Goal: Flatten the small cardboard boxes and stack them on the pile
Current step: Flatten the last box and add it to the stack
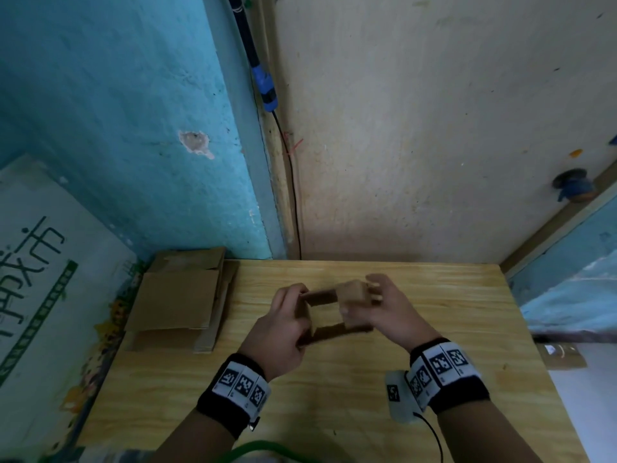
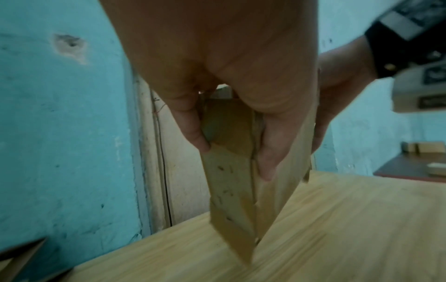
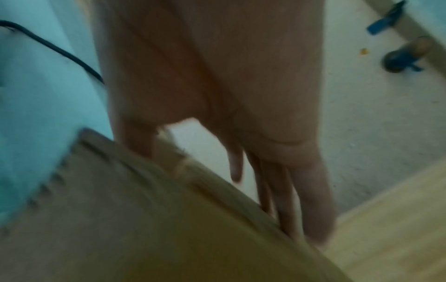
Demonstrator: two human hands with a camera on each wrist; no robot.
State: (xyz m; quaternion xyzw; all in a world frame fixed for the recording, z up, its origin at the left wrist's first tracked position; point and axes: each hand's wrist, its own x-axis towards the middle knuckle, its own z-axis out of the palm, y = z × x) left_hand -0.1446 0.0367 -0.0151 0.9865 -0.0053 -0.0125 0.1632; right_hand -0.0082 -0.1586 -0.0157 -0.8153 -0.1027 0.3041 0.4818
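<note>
Currently the small cardboard box (image 1: pixel 334 314) sits at frame centre in the head view, held in the air just above the wooden table (image 1: pixel 434 345). It is opened into a hollow sleeve; the table shows through its middle.

Left hand (image 1: pixel 287 329): fingers and thumb curled round the box's left end, pinching a panel. In the left wrist view the fingertips (image 2: pixel 267 162) press a flap from one side, thumb on the other. Firm hold.

Right hand (image 1: pixel 387 312): at the box's right end, over a pale end flap. Fingers look fairly straight in the right wrist view, lying along the cardboard edge; the picture is blurred, so whether they pinch or only press, I cannot tell.

Handling, judged: thin corrugated board, light, stiff across each panel but weak at the scored creases. It should collapse if opposite corners are pushed toward each other. Best taken at the two ends near the creases, as now; squeezing mid-panel risks a stray fold. Dry surface, unlikely to slip. Flaps can tear if forced.

Containers: none holding anything. The box appears empty.

Pile of flattened boxes (image 1: pixel 180 299): left of centre, at the table's far left corner, against the blue wall (image 1: pixel 133 111). Several layers, edges slightly uneven. Well apart from the hands.

Lower left: a large white printed carton (image 1: pixel 43 279) beside the table.
</note>
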